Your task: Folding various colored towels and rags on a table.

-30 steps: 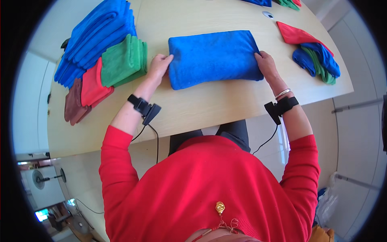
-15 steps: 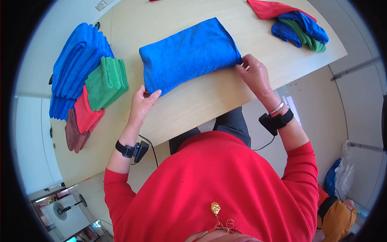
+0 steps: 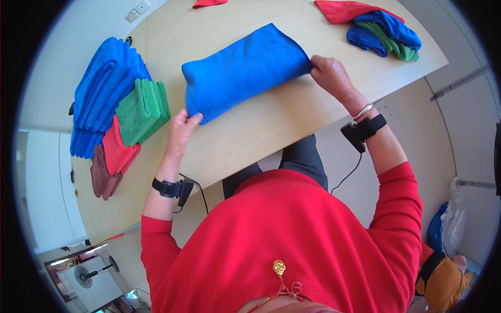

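Note:
A blue towel [image 3: 242, 73], folded into a rough rectangle, lies on the pale wooden table [image 3: 250, 141] in front of me. My left hand [image 3: 182, 128] pinches its near left corner, the thumb on top of the cloth. At the near right corner my right hand [image 3: 331, 75] grips the edge, its fingers closed on the cloth and partly hidden behind the hand. The right end appears slightly raised from the tabletop, with a shadow beneath.
Left on the table stand folded blue towels [image 3: 107, 86], green towels [image 3: 143, 112], red towels [image 3: 120, 148] and brown towels [image 3: 104, 175]. A loose heap of blue and green cloths [image 3: 389, 34] with a red cloth [image 3: 347, 11] lies far right. Another red cloth [image 3: 209, 3] shows at the far edge.
My right hand has moved up and away from me with the towel's right corner, tightening its grip. The towel's near edge now slants more. My left hand stays at its corner.

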`<state>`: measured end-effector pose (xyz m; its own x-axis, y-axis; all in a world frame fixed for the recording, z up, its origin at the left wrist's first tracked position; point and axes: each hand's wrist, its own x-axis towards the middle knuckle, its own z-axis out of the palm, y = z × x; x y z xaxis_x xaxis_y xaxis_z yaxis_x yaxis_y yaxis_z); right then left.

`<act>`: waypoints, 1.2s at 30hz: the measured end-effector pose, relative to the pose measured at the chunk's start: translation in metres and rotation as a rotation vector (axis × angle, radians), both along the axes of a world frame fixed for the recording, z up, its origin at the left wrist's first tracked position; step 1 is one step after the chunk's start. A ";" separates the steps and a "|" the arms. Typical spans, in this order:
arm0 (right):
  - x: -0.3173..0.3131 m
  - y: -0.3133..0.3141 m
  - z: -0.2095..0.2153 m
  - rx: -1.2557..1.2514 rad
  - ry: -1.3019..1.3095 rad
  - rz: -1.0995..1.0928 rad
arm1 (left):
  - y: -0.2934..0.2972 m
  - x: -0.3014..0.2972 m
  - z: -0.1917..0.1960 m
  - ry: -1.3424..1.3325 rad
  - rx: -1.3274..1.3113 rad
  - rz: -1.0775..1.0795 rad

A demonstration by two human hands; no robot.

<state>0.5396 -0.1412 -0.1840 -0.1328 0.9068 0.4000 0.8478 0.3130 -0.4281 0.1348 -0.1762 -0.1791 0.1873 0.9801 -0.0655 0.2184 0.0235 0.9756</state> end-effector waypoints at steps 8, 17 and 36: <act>-0.001 0.001 0.023 0.023 -0.164 -0.015 | 0.002 -0.011 -0.002 0.215 0.021 0.017; -0.122 0.054 0.005 0.153 -0.357 0.158 | 0.053 0.042 -0.021 1.065 0.825 0.075; -0.076 0.104 -0.035 -0.117 -0.149 0.054 | 0.136 0.018 -0.044 0.928 0.326 0.039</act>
<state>0.4639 -0.0368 -0.2190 -0.2321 0.9359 0.2649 0.8880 0.3150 -0.3351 0.1524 -0.0398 -0.2228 0.1651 0.9807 0.1049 0.9060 -0.1928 0.3768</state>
